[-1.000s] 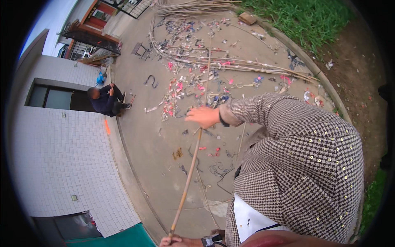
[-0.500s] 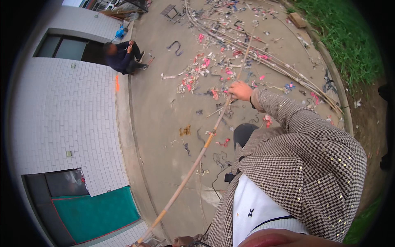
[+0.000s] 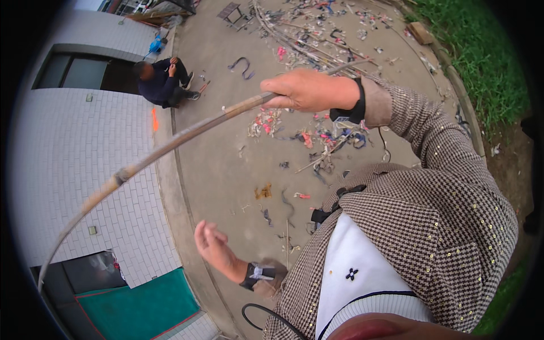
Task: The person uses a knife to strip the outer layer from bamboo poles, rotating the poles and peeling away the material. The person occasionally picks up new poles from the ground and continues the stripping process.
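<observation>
A long bamboo pole point(image 3: 192, 130) crosses in front of me, raised off the ground, from the left rim to past my right hand. My right hand point(image 3: 309, 90) is wrapped round it; the thin far part shows beyond the fist. Lower left, my left hand point(image 3: 218, 252) is away from the pole, empty, its fingers loosely bent and apart, slightly blurred. Below the right hand, torn scraps of pink, white and dark cloth point(image 3: 266, 123) lie on the concrete.
More long poles point(image 3: 294, 42) lie among scraps at the far side. A person in dark clothes point(image 3: 164, 82) sits by the white brick wall point(image 3: 119, 130). A small stool point(image 3: 232, 16) stands far off. A kerb point(image 3: 462, 96) and grass point(image 3: 470, 51) border the right. A green sheet point(image 3: 139, 303) covers the lower left.
My right hand has lifted the bamboo pole from low over the ground to high in front of me. My left hand has come off the pole's near end and into view.
</observation>
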`<state>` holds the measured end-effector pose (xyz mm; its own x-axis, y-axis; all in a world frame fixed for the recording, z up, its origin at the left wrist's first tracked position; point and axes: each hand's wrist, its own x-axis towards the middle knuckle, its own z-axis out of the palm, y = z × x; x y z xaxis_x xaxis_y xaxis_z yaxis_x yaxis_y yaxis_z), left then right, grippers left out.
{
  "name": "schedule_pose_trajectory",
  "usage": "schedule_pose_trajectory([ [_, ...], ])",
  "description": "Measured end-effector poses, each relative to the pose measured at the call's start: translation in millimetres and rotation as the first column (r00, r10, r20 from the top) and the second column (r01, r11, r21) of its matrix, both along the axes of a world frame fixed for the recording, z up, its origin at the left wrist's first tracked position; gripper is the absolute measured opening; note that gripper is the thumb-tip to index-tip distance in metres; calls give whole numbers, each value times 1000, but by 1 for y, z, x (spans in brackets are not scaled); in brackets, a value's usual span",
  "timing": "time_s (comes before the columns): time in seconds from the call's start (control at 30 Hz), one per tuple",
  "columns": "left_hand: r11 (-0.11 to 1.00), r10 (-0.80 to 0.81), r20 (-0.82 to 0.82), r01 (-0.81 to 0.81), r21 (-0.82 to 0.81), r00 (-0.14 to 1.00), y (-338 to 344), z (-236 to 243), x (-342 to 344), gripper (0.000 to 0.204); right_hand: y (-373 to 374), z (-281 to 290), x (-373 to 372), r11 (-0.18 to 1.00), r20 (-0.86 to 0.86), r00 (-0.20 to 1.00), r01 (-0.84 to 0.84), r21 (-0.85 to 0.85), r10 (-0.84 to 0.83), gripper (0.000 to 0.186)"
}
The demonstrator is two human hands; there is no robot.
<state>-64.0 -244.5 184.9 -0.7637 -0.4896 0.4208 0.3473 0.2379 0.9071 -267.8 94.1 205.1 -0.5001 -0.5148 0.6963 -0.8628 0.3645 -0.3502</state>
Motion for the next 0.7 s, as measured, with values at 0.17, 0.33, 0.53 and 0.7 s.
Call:
schedule_pose_trajectory([
  [0.17,899,-428,109,435,-46,897,82,-1,-89,25,46,31,19,992,-83,989,116,-52,-121,29],
  [0.33,721,-678,149,691,-56,720,147,18,-121,37,78,44,32,970,-36,969,244,-10,-244,25],
  [0.53,603,-794,44,795,-71,606,189,35,-143,53,101,55,66,900,264,861,421,112,-435,27],
  [0.7,485,-874,10,874,-27,486,220,34,-156,56,122,23,73,916,15,918,395,66,-397,28],
])
